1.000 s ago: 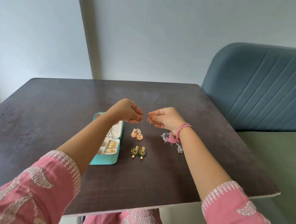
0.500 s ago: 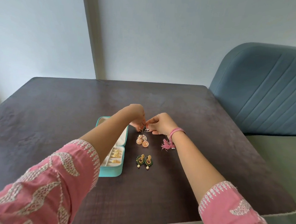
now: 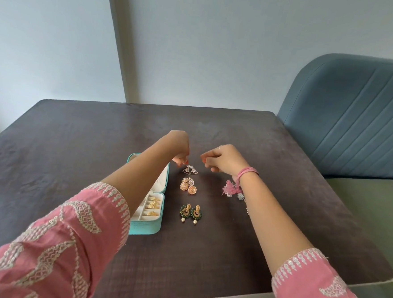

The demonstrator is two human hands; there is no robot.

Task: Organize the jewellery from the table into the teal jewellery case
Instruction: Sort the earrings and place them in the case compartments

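On the dark desk (image 3: 271, 168) the open teal case (image 3: 147, 227) lay at the left, with gold pieces already sitting in its near compartments, while three pairs of earrings were lined up just beside it: the triangular silver earrings (image 3: 190, 170) farthest, the round gold earrings (image 3: 189, 187) in the middle and the green earrings (image 3: 189, 212) nearest. The left hand (image 3: 179, 148) hovered right over the triangular pair with its fingertips curled down, touching or nearly touching them; whether it had a pinch on one could not be told. The right hand (image 3: 222, 160) was apart from it, fingers loosely curled, and it was not clear that it held anything. The step in hand looked like picking up that farthest pair. It would have gone best by pinching one small earring at a time by its edge, lifting it straight, and carrying it over the case wall into a free slot without brushing the neighbouring round pair. A silver piece (image 3: 240, 196) also lay by the right wrist, beside its pink thread (image 3: 231, 189).
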